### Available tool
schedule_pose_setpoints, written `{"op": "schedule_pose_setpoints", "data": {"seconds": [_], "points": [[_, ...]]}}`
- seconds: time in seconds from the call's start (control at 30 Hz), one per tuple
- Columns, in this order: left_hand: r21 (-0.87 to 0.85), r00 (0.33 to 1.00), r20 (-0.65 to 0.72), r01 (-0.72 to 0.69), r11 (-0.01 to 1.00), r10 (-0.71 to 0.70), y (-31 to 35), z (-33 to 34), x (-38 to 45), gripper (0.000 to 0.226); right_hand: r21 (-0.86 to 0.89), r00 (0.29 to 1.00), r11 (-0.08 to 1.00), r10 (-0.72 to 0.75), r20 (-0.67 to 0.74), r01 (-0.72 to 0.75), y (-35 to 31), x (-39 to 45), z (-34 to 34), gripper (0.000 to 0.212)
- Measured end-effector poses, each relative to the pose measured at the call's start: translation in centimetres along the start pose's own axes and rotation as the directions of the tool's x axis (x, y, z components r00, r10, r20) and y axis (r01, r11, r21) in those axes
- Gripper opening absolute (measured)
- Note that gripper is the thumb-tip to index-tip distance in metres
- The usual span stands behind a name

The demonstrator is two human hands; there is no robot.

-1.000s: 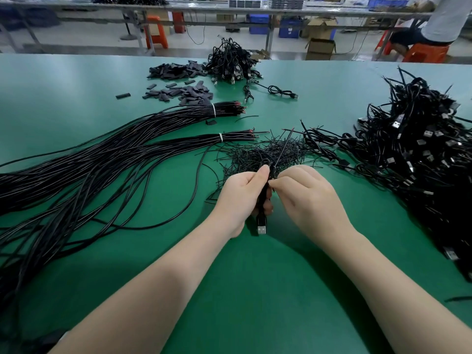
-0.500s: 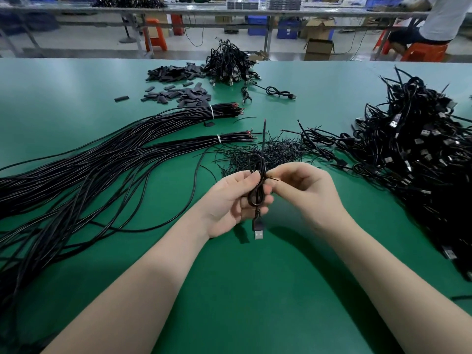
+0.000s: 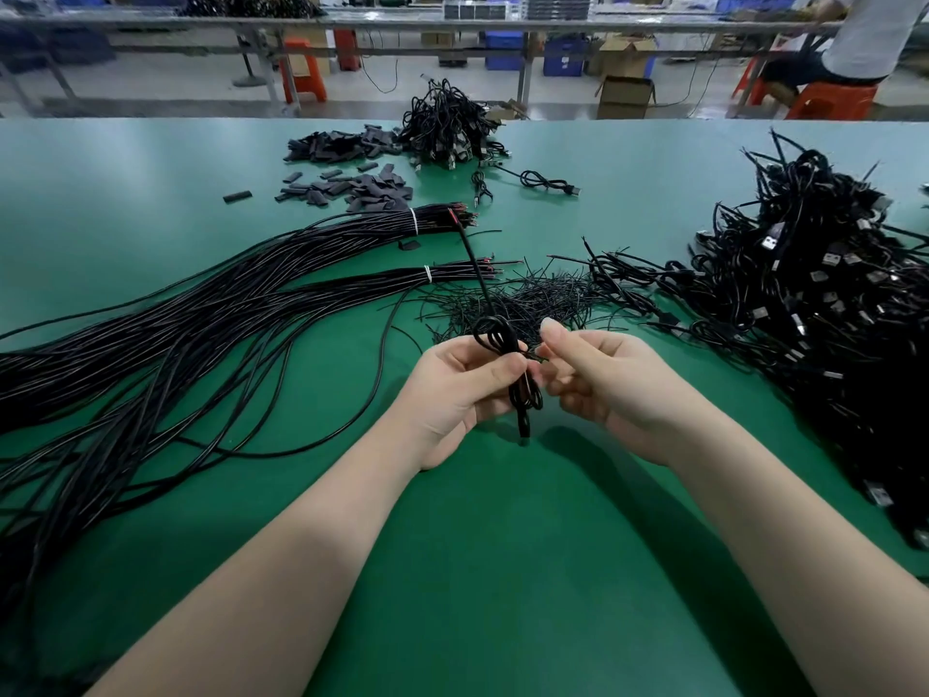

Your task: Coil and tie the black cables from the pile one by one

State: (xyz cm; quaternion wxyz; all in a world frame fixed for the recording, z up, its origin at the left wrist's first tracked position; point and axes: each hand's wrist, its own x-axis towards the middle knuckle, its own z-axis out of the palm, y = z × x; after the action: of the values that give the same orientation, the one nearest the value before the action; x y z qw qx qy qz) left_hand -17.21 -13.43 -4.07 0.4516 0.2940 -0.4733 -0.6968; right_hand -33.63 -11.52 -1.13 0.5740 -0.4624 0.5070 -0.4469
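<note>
Green mat, black cable — a small coil pinched between my two hands.

Far left, the long straight cables (image 3: pixel 151 354) fan across the table (image 3: pixel 477 570), their two banded ends (image 3: pixel 442 244) reaching toward the middle. My left hand (image 3: pixel 452 389) is closed on the coiled cable (image 3: pixel 507 359), thumb pressed over its waist; one loose end sticks up and away, the plug end hangs below my fingers, just above the mat. My right hand (image 3: pixel 603 379) sits just beside it, fingertips pinched at the coil's middle — whether on a thin tie I cannot tell. Behind the hands lies a scatter of thin black ties (image 3: pixel 533 299). Right, the big tangled pile (image 3: pixel 829 314) runs off the frame's edge. The near mat under my forearms is bare.
</note>
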Motion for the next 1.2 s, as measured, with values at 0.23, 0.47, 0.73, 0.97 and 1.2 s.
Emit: {"op": "schedule_pose_setpoints", "data": {"seconds": [0.23, 0.47, 0.73, 0.97, 1.2], "points": [[0.053, 0.999, -0.028, -0.018, 0.998, 0.019, -0.1, 0.4, 0.1, 0.010, -0.019, 0.996, 0.997, 0.080, 0.036, -0.079, -0.7, -0.4, -0.5, 0.026], [0.082, 1.000, -0.021, -0.015, 0.997, 0.017, -0.2, 0.6, 0.2, 0.012, -0.032, 0.997, 0.996, 0.078, 0.028, -0.077, -1.4, -0.8, -0.6, 0.018], [0.022, 0.991, -0.132, -0.014, 1.000, 0.017, -0.4, 0.6, 0.3, 0.018, -0.229, 0.988, 0.963, -0.154, -0.025, 0.145, -1.4, -0.7, -0.2, 0.009], [-0.013, 0.993, -0.077, 0.093, 0.996, -0.094, 0.4, 0.3, 0.5, 0.017, -0.819, 0.424, -0.192, -0.779, 0.462, 0.541, 1.3, 0.3, -0.4, 0.017], [-0.084, 0.989, -0.146, 0.019, 0.996, -0.031, -0.2, 0.2, 0.8, 0.027, -0.343, 0.959, 0.932, -0.200, -0.202, 0.122, -0.7, -0.3, -0.2, 0.041]]}}
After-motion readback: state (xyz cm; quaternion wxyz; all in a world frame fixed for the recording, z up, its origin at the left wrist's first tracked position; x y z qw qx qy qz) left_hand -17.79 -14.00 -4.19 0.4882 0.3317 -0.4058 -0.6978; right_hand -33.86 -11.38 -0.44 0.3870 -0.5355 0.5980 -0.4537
